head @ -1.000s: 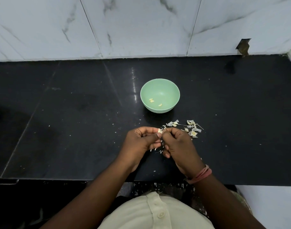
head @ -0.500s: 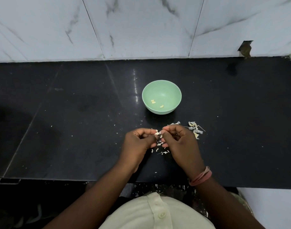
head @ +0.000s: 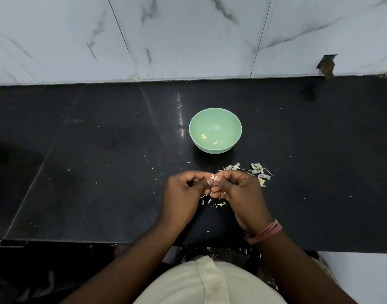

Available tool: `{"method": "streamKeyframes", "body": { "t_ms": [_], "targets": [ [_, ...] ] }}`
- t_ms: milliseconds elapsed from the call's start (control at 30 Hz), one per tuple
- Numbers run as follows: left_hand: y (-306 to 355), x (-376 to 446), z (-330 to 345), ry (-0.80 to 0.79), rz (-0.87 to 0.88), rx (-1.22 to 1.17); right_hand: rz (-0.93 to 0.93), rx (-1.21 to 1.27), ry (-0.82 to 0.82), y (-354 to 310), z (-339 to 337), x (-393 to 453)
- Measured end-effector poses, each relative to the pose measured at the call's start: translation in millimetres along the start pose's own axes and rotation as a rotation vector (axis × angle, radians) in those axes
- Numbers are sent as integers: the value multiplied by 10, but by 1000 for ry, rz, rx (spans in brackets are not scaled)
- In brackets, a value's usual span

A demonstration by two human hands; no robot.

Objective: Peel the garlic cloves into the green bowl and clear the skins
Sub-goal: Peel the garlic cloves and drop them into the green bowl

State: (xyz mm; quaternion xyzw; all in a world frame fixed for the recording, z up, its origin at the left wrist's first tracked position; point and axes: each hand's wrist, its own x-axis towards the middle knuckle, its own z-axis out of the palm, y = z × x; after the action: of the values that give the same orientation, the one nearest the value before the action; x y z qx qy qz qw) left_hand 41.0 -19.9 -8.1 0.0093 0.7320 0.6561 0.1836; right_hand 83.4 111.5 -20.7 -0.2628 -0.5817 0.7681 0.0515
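Note:
A small garlic clove [head: 213, 178] is pinched between the fingertips of my left hand [head: 186, 194] and my right hand [head: 241, 194], just above the black counter [head: 100, 172]. Both hands meet in front of the green bowl [head: 227, 119], which stands farther back and holds three peeled cloves [head: 204, 137]. A heap of papery skins [head: 257, 173] lies to the right of my right hand. Smaller skin flakes [head: 217, 204] lie on the counter under my hands.
White marble wall tiles [head: 188, 36] rise behind the counter. A dark notch [head: 326, 65] sits in the wall at the back right. The counter's front edge [head: 78, 241] runs close to my body, with skin bits scattered below it.
Both hands stay together on the clove, with small shifts of the fingers as they work at it. The view has drifted slightly.

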Motion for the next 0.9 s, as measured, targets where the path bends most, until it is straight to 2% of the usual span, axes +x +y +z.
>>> {"method": "streamKeyframes", "body": {
  "t_ms": [67, 167, 467, 700, 900],
  "targets": [
    [-5, 18, 15, -10, -65, -133, 47, 107, -40, -9, -8, 4],
    [-19, 30, 39, -35, -133, -240, 39, 141, -45, 0, -29, 0],
    [-53, 51, 49, -107, -214, -274, -123, -275, 3, 37, -64, -5],
    [-45, 81, 4, -84, -407, -577, -78, -282, -7, 58, -67, 4],
    [-40, 96, -31, -85, -448, -688, -91, -244, 67, 67, -60, 22]
  ]
}}
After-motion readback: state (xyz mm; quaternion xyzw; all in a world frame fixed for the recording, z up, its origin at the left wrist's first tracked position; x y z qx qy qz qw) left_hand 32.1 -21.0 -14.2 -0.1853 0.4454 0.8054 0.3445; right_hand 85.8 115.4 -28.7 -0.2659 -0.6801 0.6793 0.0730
